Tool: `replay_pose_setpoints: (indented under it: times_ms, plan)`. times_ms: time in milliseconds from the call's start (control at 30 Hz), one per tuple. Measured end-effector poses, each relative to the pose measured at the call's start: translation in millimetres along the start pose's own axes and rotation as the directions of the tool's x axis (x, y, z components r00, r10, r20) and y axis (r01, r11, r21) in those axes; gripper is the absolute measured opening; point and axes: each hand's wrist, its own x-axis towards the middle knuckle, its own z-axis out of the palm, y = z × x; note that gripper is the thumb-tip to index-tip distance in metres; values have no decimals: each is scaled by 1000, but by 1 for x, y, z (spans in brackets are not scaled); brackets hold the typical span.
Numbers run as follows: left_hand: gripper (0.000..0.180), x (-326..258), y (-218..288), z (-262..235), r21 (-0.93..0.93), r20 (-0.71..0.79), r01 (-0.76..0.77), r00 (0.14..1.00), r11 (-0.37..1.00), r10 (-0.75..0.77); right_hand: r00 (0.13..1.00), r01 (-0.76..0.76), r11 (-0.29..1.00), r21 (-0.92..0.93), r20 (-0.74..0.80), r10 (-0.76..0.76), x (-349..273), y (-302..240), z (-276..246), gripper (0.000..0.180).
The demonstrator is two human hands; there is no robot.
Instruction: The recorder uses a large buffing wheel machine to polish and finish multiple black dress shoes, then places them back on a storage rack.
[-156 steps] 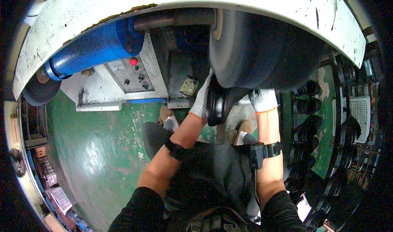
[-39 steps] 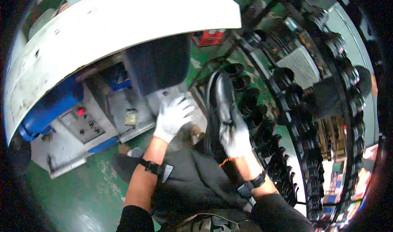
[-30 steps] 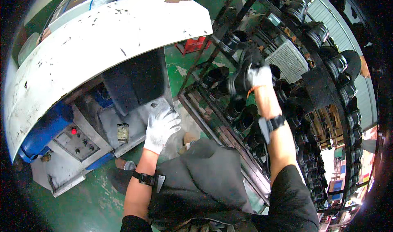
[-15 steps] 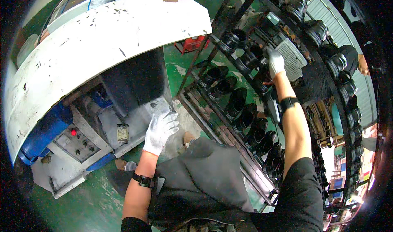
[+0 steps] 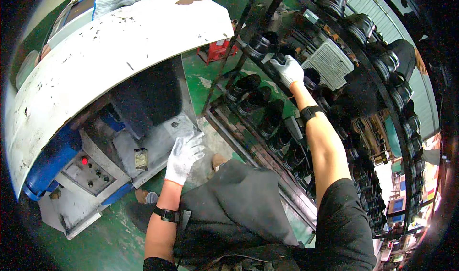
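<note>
My left hand (image 5: 185, 152) wears a white glove and rests at the front corner of the machine's grey ledge (image 5: 162, 146), fingers stretched out with nothing in them. To the far right, my gloved right hand (image 5: 289, 71) reaches the upper tier of a dark metal rack. Its fingers are closed on the top of a black boot (image 5: 283, 51), which the hand partly hides. Just left of that boot stands another black boot (image 5: 263, 43). On the tier below are several more black boots (image 5: 243, 87).
A white, chipped hood (image 5: 119, 46) arches over the machine at left. Its control panel (image 5: 89, 175) has a red button. A small pale packet (image 5: 141, 159) lies on the ledge. Behind are a red crate (image 5: 219, 51) and a grey glove (image 5: 117, 2). A pale grid panel (image 5: 330, 65) leans in the rack.
My right hand has moved left along the rack's upper tier to a boot there. My left hand stays by the machine's corner. The whole view has shifted slightly.
</note>
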Motion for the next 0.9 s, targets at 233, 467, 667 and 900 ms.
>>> replay_pose_setpoints:
  times_ms: [233, 467, 667, 900]
  plan:
    - [53, 5, -6, -19, -114, 90, 71, 994, 991, -61, 1000, -9, 992, 124, -22, 11, -4, -13, 2, 67]
    - [54, 5, -6, -4, -43, 30, 52, 998, 998, -51, 993, -8, 955, -295, -113, -27, -33, 52, -56, 65]
    - [50, 4, -12, -5, 55, -87, 75, 994, 996, -70, 967, 252, 958, -137, 81, -243, -102, 27, -63, 44]
    - [64, 5, -32, 0, 132, -10, 258, 966, 957, -259, 890, 398, 796, 457, 19, -456, -256, -58, -66, 44]
